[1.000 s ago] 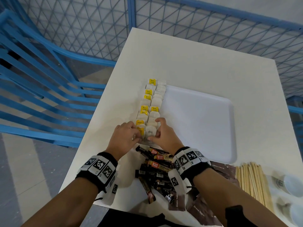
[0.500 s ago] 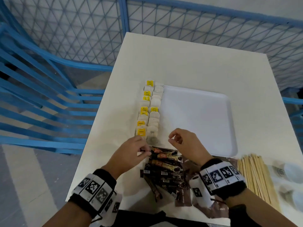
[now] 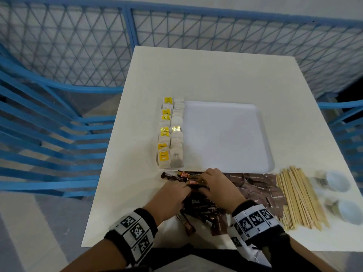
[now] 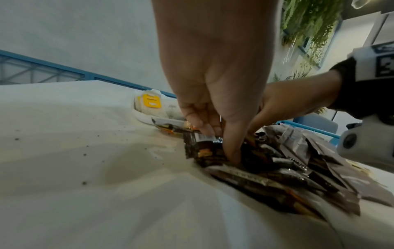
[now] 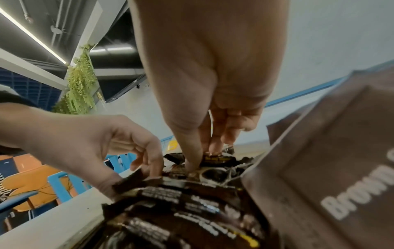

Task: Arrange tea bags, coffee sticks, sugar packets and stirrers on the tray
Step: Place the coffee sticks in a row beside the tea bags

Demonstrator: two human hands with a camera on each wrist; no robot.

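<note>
While both hands work low over the near edge of the white table (image 3: 206,71), this is how things lie:

Left hand (image 3: 169,195): fingers curled, pinching into the coffee sticks (image 3: 198,209).
Right hand (image 3: 218,187): thumb and fingertips closed on one stick in the same pile.
Coffee sticks: dark, glossy, narrow sachets, heaped loosely under the hands.
Tea bags (image 3: 170,134): papery, yellow-tagged, two neat rows along the tray's left edge.
Tray (image 3: 225,134): white, smooth, rounded corners, just beyond the hands.
Sugar packets (image 3: 261,191): flat brown squares, right of the hands.
Stirrers (image 3: 298,199): thin pale wooden sticks, bundled farther right.
</note>
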